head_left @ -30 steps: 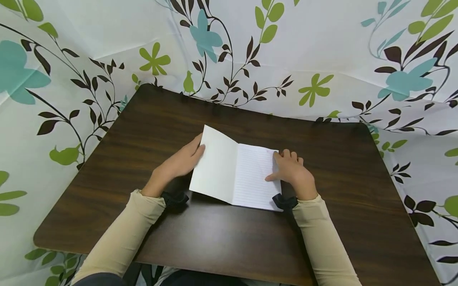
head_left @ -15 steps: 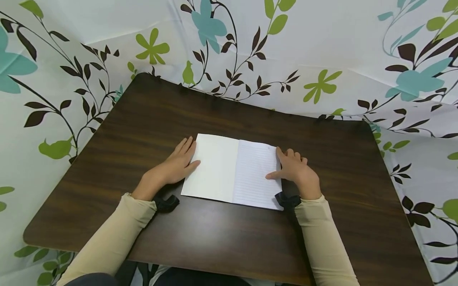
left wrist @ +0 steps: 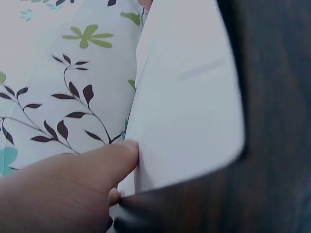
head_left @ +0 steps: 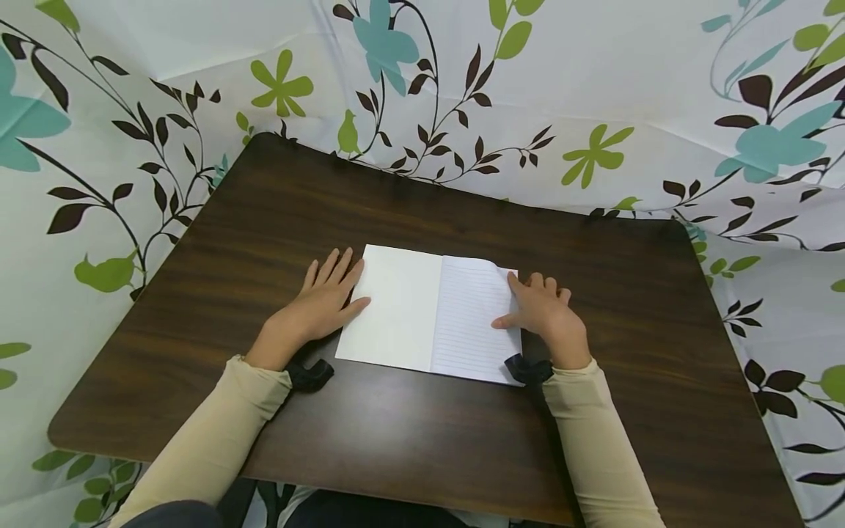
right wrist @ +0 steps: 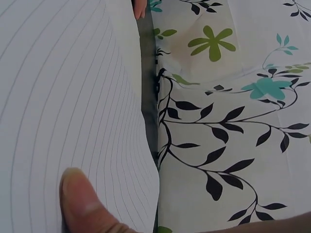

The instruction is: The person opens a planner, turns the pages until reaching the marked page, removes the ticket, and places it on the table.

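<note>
An open notebook lies on the dark wooden table (head_left: 409,433). Its left side is a blank white inner cover (head_left: 394,308), and its right side is a ruled page (head_left: 470,315). My left hand (head_left: 318,302) rests at the outer edge of the cover, fingers spread and thumb touching the white surface. On the right, my right hand (head_left: 544,315) lies over the page's outer edge. Its thumb (right wrist: 80,194) rests on the lines and its index finger touches the top right corner. The page bulges slightly near that corner. Whether fingers reach under the page is hidden.
A white cloth (head_left: 436,110) printed with leaves and flowers hangs behind and beside the table. Dark bands sit at both wrists, the left one (head_left: 310,375) and the right one (head_left: 527,369). The table's front edge runs close to the person's body.
The cover, raised a second ago, has come down flat to the left. My left hand moved left with it and spread its fingers. The page's top right corner now bulges up a little.
</note>
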Demonstrator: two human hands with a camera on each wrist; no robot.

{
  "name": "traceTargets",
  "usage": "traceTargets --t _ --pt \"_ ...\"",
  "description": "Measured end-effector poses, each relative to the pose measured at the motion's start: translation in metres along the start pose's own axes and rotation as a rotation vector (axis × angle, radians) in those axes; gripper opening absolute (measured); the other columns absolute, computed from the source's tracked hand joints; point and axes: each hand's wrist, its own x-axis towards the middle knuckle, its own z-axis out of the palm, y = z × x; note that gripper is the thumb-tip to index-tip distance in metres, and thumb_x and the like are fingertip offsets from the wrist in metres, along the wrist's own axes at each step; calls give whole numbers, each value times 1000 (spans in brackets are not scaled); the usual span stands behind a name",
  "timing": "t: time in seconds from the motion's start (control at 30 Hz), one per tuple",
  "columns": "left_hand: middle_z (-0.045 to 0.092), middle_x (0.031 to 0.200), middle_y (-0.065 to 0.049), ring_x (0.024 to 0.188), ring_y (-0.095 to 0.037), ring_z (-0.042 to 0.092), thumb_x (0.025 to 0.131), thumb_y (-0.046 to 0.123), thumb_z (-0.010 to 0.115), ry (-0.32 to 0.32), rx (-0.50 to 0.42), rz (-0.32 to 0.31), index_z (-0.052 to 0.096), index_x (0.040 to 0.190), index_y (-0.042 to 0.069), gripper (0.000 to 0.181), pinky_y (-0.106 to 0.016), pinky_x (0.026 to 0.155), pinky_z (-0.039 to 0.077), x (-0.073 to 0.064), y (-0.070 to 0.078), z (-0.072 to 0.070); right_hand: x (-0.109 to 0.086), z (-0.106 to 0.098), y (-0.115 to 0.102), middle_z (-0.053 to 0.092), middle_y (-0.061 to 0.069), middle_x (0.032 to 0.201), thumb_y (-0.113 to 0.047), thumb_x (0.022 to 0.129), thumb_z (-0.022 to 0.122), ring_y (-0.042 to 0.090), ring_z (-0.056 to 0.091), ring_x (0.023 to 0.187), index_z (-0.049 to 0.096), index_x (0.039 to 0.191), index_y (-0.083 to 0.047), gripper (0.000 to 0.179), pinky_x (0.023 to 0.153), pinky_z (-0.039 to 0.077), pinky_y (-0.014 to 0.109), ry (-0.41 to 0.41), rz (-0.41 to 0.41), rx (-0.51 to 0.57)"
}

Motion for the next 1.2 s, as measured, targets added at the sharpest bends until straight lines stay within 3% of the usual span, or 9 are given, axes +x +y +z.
traceTargets --t 0.13,0.3,0.53,0.63,0.67,0.8,0.9,1.1,1.2 --pt "-7 176 -18 163 -42 -10 111 48 43 -2 4 18 7 169 10 78 -66 127 -9 -4 -4 -2 -2 -1 -4 37 34 151 -47 91 79 53 34 136 24 167 -9 101 110 25 71 -1 -24 -33" --pt "-5 176 -19 163 -42 -9 111 44 44 -3 -22 57 8 169 10 76 -66 128 -8 -5 -12 -3 -3 -3 -9 40 26 163 -41 94 78 49 42 145 21 167 -7 99 110 27 69 -33 -32 -23" --pt "-5 177 -15 164 -39 -9 111 43 44 10 -36 84 9 170 14 74 -63 129 -7 -2 -24 3 -3 -2 -8 38 28 162 -27 92 81 45 42 149 5 168 -4 110 120 19 69 -49 -38 70" --pt "-4 177 -15 164 -40 -9 111 44 43 17 -38 99 9 170 14 74 -64 128 -8 -2 -26 3 -3 -6 -2 39 31 161 -24 91 82 46 42 149 -7 167 -6 119 125 17 70 -75 -60 149" --pt "-4 177 -15 164 -40 -9 111 44 44 21 -40 103 10 170 14 74 -64 128 -8 -2 -26 3 -3 -7 1 43 31 159 -24 91 83 45 46 145 -10 167 -7 121 124 22 68 -83 -73 182" --pt "-3 177 -15 164 -40 -9 111 44 44 25 -52 112 10 169 13 74 -64 128 -8 -1 -26 3 -2 -12 17 62 26 129 -23 93 81 33 60 112 -17 165 -6 123 102 49 53 -86 -167 324" --pt "-3 177 -15 164 -40 -9 111 44 45 23 -54 113 10 169 13 74 -63 128 -8 -1 -26 3 -2 -15 25 61 17 113 -29 95 79 26 56 100 -17 165 -4 121 89 48 39 -46 -220 390" --pt "-3 177 -16 164 -40 -9 111 43 44 21 -51 107 10 169 13 74 -63 128 -8 -2 -25 2 -7 -21 27 57 13 107 -44 100 70 26 56 98 -11 167 -7 111 89 48 38 33 -234 571" --pt "-3 177 -16 164 -40 -9 111 42 45 19 -52 103 10 169 13 74 -63 128 -8 -1 -24 2 -9 -23 22 60 19 125 -47 102 65 32 60 108 0 169 -8 101 103 51 50 68 -252 639"
